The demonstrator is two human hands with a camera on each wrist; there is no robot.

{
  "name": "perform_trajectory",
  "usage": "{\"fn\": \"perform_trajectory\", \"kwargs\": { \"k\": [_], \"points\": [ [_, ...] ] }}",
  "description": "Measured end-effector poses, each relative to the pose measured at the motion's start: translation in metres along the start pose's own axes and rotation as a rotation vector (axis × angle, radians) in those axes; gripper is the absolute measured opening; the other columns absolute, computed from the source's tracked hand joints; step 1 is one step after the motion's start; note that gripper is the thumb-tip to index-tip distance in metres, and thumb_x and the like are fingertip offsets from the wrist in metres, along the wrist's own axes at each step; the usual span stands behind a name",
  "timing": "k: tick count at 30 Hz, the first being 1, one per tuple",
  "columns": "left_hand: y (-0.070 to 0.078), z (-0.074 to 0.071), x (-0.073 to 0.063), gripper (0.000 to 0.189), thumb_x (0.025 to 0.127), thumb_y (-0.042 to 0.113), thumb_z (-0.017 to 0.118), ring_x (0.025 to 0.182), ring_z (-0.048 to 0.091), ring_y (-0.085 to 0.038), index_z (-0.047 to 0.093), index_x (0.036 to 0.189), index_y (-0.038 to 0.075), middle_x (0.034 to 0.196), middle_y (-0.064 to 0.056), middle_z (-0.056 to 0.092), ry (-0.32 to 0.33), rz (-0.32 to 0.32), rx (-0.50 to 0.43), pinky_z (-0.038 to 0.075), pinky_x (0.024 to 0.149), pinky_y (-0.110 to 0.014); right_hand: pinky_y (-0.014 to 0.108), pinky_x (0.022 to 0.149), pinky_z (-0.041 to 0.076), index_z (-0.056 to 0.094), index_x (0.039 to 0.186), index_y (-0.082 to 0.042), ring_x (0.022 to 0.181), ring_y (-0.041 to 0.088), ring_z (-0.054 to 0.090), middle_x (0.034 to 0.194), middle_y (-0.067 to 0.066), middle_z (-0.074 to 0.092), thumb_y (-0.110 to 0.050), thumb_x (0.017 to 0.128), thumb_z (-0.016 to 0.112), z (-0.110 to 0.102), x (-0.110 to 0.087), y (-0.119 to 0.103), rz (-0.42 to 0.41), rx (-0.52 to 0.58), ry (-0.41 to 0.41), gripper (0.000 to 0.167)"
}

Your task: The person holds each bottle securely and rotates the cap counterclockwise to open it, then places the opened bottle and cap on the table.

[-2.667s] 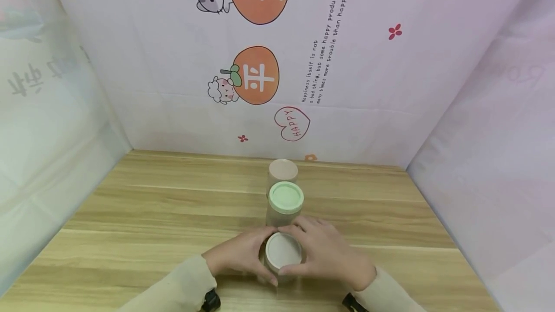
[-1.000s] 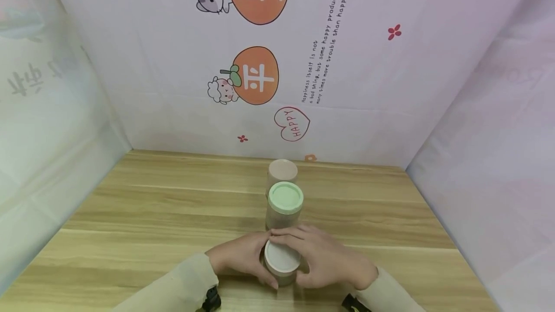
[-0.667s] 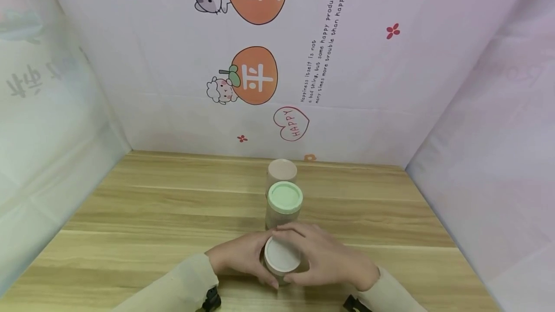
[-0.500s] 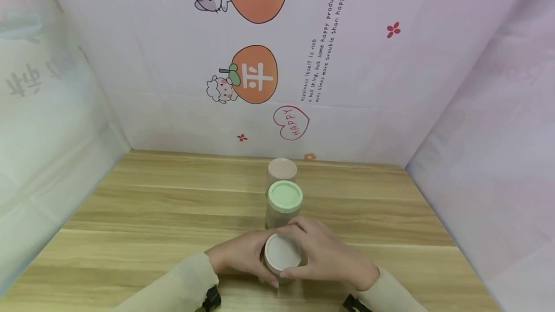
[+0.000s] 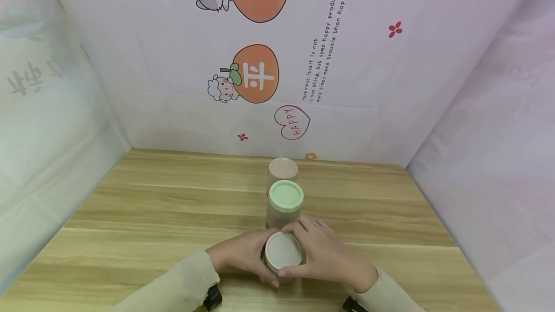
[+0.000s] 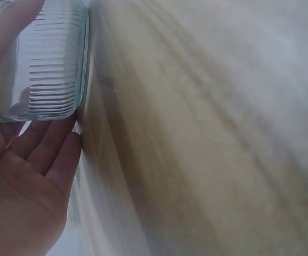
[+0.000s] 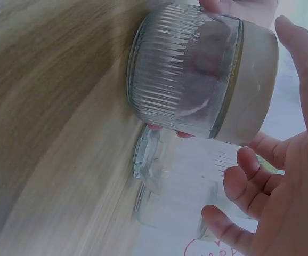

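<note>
A ribbed clear-glass jar [image 7: 175,74] stands nearest on the wooden table, topped by a pale beige lid [image 5: 284,251]. My left hand [image 5: 244,253] wraps the jar's glass side, thumb in front and fingers round the back. In the left wrist view, that hand [image 6: 26,181] curves about the ribbed glass low over the tabletop. My right hand [image 5: 325,256] holds the lid's rim, its thumb on the near edge and fingers at the far side. Behind stands a jar with a green lid [image 5: 286,196], and farther back one with a pinkish-beige lid [image 5: 283,170].
The three jars form a line running away across the wood-grain table [image 5: 173,206]. A printed white cloth [image 5: 360,90] hangs at the table's back edge, with plainer cloth sides [image 5: 485,167] left and right. Black straps [image 5: 212,297] circle the wrists.
Over the last second my right hand has turned about the lid: its fingertips shifted away and rightward, its thumb came left onto the near rim. The left hand and the jars stay in place.
</note>
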State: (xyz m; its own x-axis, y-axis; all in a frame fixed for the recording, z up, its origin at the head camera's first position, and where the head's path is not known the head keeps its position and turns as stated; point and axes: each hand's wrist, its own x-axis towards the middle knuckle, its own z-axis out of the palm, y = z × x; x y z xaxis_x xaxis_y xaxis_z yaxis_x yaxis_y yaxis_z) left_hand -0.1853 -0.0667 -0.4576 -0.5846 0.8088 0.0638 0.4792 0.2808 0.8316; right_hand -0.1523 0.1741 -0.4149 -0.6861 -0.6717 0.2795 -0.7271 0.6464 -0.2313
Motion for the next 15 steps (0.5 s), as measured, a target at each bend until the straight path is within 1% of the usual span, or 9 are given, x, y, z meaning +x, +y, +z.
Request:
{"fn": "perform_trajectory", "kwargs": {
  "k": [5,9,12,15],
  "points": [
    [0.0005,-0.0007,0.0004,0.08,0.071,0.037,0.093,0.115,0.056,-0.004,0.049,0.138,0.026,0.127,0.014,0.059,-0.006,0.003,0.012,0.046,0.099,-0.028,0.037,0.087,0.045,0.059,0.127,-0.023,0.104,0.006,0.05,0.116,-0.011,0.051,-0.079,0.077,0.063,0.0004,0.0003,0.0006,-0.003,0.01,-0.013,0.075],
    [0.0014,-0.0014,0.0008,0.084,0.072,0.036,0.092,0.117,0.056,-0.005,0.047,0.142,0.027,0.13,0.014,0.058,-0.013,0.009,-0.005,0.045,0.101,-0.029,0.033,0.083,0.046,0.058,0.135,-0.027,0.1,0.007,0.047,0.113,-0.013,0.048,-0.074,0.08,0.066,-0.001,-0.0009,0.002,-0.009,0.038,-0.024,0.073],
    [0.0021,-0.002,0.0002,0.086,0.072,0.036,0.093,0.118,0.055,-0.005,0.046,0.144,0.028,0.131,0.014,0.058,-0.012,0.001,-0.015,0.044,0.102,-0.029,0.03,0.081,0.046,0.055,0.141,-0.031,0.097,0.007,0.045,0.112,-0.014,0.046,-0.067,0.082,0.07,-0.0021,-0.002,0.0039,-0.025,0.063,-0.038,0.071],
    [0.0022,-0.002,-0.0002,0.086,0.071,0.036,0.093,0.119,0.054,-0.005,0.046,0.144,0.028,0.131,0.014,0.057,-0.008,-0.007,-0.018,0.044,0.103,-0.029,0.031,0.084,0.048,0.053,0.144,-0.029,0.102,0.008,0.047,0.118,-0.012,0.047,-0.053,0.082,0.077,-0.0031,-0.002,0.0059,-0.07,0.096,-0.05,0.071]
  ]
}}
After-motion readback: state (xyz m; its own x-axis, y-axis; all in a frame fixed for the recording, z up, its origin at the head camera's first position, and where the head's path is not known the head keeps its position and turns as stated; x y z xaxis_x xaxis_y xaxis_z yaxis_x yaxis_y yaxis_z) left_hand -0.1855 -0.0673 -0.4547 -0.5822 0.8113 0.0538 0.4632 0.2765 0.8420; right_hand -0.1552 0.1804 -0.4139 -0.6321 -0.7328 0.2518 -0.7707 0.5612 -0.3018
